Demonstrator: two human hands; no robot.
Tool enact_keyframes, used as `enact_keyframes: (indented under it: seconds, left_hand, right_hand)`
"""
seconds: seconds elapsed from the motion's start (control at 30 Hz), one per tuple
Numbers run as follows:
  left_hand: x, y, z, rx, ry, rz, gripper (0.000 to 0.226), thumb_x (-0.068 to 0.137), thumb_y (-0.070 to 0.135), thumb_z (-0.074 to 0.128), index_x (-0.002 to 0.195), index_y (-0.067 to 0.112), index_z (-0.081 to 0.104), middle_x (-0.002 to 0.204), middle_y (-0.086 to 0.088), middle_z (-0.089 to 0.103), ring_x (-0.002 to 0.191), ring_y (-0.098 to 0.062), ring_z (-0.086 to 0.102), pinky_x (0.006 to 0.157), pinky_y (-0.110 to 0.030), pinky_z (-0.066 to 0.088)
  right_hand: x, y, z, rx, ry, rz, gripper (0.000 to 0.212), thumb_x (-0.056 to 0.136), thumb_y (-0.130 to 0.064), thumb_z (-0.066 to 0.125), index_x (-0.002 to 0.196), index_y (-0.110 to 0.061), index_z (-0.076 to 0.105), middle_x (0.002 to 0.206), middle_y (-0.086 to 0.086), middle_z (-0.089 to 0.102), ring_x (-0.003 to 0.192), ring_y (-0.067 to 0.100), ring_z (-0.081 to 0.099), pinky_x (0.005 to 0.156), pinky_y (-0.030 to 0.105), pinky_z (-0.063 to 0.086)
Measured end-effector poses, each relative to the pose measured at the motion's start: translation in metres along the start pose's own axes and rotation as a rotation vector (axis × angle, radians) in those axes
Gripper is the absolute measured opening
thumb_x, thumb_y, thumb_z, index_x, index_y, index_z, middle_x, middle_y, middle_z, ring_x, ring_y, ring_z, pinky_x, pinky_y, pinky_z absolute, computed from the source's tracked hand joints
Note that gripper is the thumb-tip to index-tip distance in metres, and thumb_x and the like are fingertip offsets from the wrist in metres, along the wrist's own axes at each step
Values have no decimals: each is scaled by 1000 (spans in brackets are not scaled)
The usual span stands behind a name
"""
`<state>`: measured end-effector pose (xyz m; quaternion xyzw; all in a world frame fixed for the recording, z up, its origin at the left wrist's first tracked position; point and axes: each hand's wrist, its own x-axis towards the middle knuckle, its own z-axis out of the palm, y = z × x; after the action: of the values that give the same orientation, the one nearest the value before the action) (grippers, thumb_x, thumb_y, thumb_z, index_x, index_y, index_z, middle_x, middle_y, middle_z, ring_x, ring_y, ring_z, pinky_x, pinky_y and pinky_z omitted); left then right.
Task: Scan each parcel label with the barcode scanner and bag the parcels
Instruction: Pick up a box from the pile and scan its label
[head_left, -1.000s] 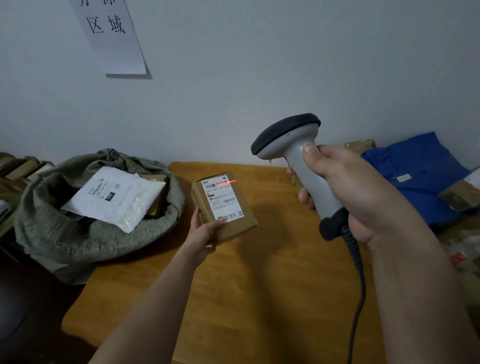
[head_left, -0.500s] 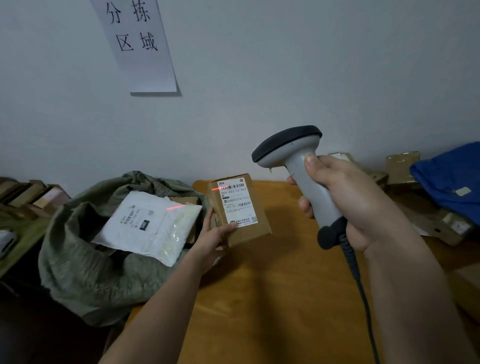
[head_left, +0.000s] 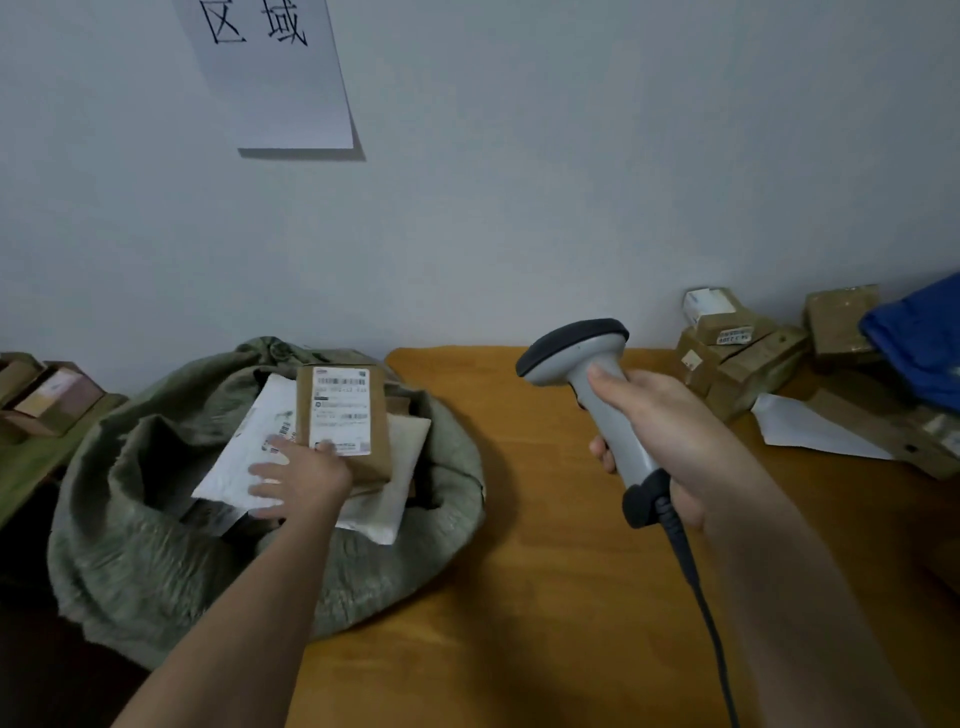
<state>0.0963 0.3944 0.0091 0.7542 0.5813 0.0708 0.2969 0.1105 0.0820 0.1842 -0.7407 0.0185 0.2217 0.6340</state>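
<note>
A brown cardboard parcel (head_left: 375, 415) with a white label lies in the mouth of the green sack (head_left: 156, 530), on top of a white mailer (head_left: 244, 462). My left hand (head_left: 301, 480) is over the sack at the parcel's near end, fingers spread to the left above the mailer and thumb touching the label's lower edge. My right hand (head_left: 670, 441) grips the handle of the grey barcode scanner (head_left: 592, 374) above the wooden table (head_left: 519, 597). The scanner's dark head points left toward the sack, and its black cable hangs down to the bottom edge.
Several brown parcels (head_left: 737, 353) are stacked at the table's back right, beside a blue bag (head_left: 919, 338) and a white sheet (head_left: 800, 431). More boxes (head_left: 47, 395) sit on a low shelf at far left. A paper sign (head_left: 280, 73) hangs on the wall.
My left hand carried the brown parcel from above the table leftward into the sack and spread its fingers. The scanner's red line is gone. The right hand stayed roughly where it was.
</note>
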Motion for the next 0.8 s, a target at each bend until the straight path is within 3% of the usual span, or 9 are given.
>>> enact_keyframes:
  seconds: [0.13, 0.3, 0.43, 0.63, 0.8]
  left_hand:
    - [10, 4, 8, 121, 61, 158, 61, 98, 16, 42, 151, 30, 17, 155, -17, 17, 141, -43, 15, 115, -62, 4]
    - [-6, 43, 19, 256, 199, 359, 75, 86, 9, 60, 149, 19, 21, 154, -20, 15, 144, -42, 8, 115, -61, 0]
    - [-31, 70, 47, 311, 227, 527, 70, 82, 2, 57, 145, 13, 29, 151, -22, 19, 143, -40, 10, 117, -59, 1]
    - [-91, 123, 104, 291, 108, 689, 67, 80, 8, 57, 143, 8, 33, 148, -24, 24, 140, -41, 19, 119, -52, 6]
    - [-163, 196, 187, 222, -93, 915, 63, 86, 11, 57, 143, 5, 33, 144, -21, 27, 136, -38, 25, 116, -49, 19]
  right_hand:
    - [13, 6, -9, -5, 36, 26, 37, 98, -41, 54, 113, -8, 61, 77, 8, 59, 44, 5, 57, 46, 20, 45]
    - [23, 9, -29, 26, 73, 39, 38, 97, -41, 55, 111, -6, 61, 74, 9, 57, 43, 6, 56, 44, 20, 45]
    - [31, 11, -60, 51, 108, 40, 36, 97, -41, 56, 110, -8, 60, 77, 10, 57, 44, 6, 56, 43, 20, 45]
    - [57, 23, -132, 161, 192, 13, 31, 96, -35, 60, 111, -7, 61, 62, 2, 60, 54, 15, 54, 53, 28, 44]
    - [96, 37, -216, 249, 352, -15, 29, 96, -26, 61, 114, -5, 58, 79, 5, 58, 55, 13, 54, 52, 25, 45]
